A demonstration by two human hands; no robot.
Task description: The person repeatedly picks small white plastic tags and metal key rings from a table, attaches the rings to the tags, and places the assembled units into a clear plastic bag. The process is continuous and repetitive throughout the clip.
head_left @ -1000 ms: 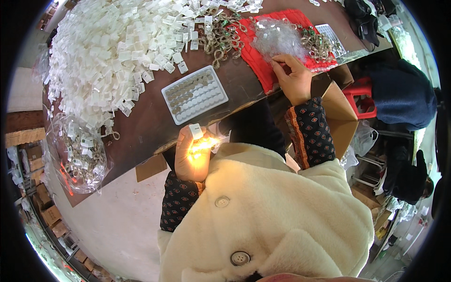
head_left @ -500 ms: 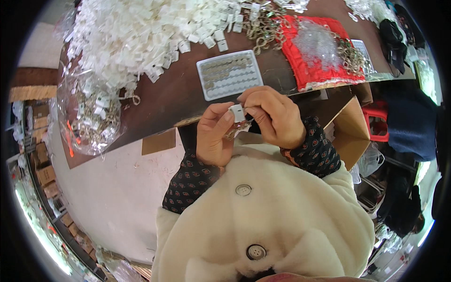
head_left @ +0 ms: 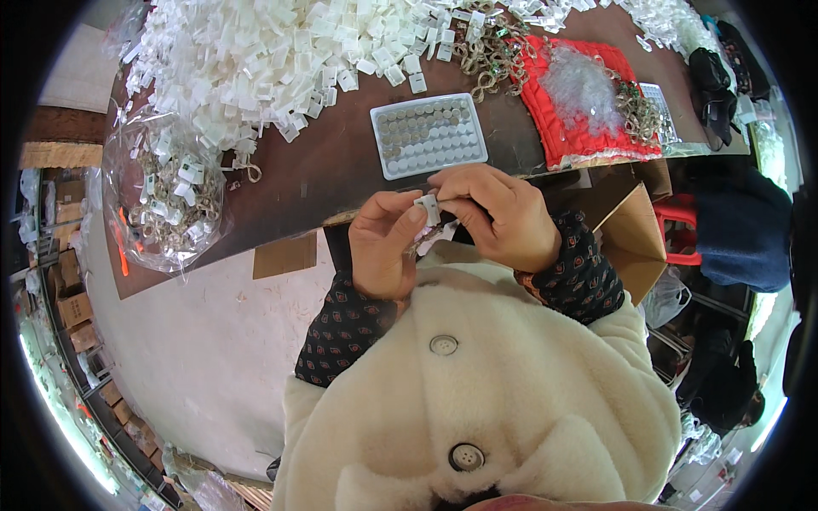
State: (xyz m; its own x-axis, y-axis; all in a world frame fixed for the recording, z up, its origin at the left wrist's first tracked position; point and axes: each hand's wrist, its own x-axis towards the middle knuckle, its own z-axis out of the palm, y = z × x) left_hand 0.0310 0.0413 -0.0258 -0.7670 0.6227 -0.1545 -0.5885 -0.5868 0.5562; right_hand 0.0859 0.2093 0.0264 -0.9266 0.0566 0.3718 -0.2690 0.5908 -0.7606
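My left hand [head_left: 385,243] pinches a small white plastic tag [head_left: 428,209] between thumb and fingers, close above the front of my coat. Below the tag, a short metal chain [head_left: 430,240] shows partly, mostly covered by the fingers. At the tag's right edge, my right hand [head_left: 498,213] is closed with thumb and forefinger pressed together; what lies between them is hidden. Just beyond the hands sits a white tray [head_left: 385,119] with rows of round hollows. Small grey discs [head_left: 426,123] fill its far rows.
A large heap of white tags [head_left: 281,60] covers the far left of the brown table [head_left: 281,183]. A clear bag [head_left: 170,204] of chains and tags lies at the left. Chains [head_left: 494,51] and a red cloth [head_left: 558,140] lie right. An open carton [head_left: 635,243] stands beside me.
Both hands stay together at the white tag, with the fingers shifting slightly. The whole view has moved a little, so the table and tray appear slightly lower and to the right.
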